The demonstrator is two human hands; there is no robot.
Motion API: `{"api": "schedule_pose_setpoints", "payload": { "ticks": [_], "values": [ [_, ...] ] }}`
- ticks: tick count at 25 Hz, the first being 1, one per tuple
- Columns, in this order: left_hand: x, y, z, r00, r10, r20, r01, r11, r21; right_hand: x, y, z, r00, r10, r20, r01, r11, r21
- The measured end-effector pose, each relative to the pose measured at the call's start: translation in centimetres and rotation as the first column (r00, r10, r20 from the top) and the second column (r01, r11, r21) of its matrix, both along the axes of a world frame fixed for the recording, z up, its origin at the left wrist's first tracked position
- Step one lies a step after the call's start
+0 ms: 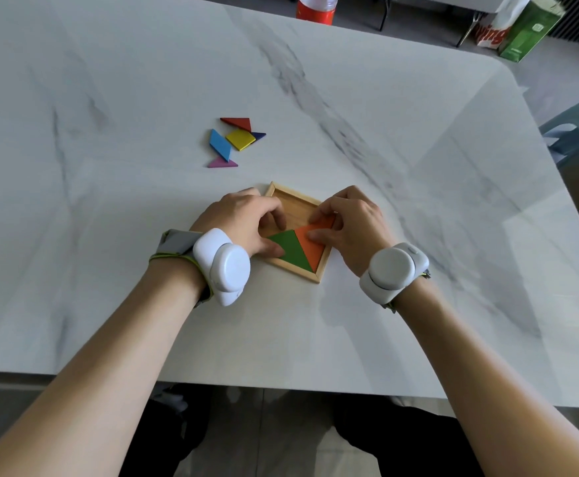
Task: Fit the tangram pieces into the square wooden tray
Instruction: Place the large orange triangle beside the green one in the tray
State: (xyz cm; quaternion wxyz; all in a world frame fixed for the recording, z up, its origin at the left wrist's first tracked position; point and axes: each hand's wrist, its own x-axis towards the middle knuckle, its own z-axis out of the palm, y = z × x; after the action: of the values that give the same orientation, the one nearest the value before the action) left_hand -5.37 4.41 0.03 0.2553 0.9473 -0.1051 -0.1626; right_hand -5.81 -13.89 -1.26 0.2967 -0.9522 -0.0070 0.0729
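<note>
head view, item by item: square wooden tray, set corner-on to me on the marble table, near my edge; far half of its floor bare. green triangle lying flat in the near-left part of the tray, my left hand curled narrow over the tray's left side, fingertips resting on the green piece and pinning it, not gripping anything that i can see. orange triangle beside it, edge to edge with the green one, my right hand bent over it with fingers pressing its upper end down; whether that end is fully seated under the rim i cannot tell, my fingers hide it. loose stock well apart up the table: red triangle, blue parallelogram, yellow square, dark blue triangle half tucked under the yellow, pink triangle. risks noted: pressing the orange piece while it rides the rim could tip it up or jam it; an uneven push could skid the light tray across the smooth top; lifting my left hand early could let the green piece shift and spoil the seam.
</note>
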Motion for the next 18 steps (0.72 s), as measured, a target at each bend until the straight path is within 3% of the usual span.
{"api": "schedule_pose_setpoints", "payload": {
  "ticks": [18],
  "values": [
    [0.03,0.28,-0.23,1.000,-0.001,0.019,0.002,0.999,-0.051,0.15,0.09,-0.21,1.000,0.023,-0.012,-0.023,0.999,0.038]
  ]
}}
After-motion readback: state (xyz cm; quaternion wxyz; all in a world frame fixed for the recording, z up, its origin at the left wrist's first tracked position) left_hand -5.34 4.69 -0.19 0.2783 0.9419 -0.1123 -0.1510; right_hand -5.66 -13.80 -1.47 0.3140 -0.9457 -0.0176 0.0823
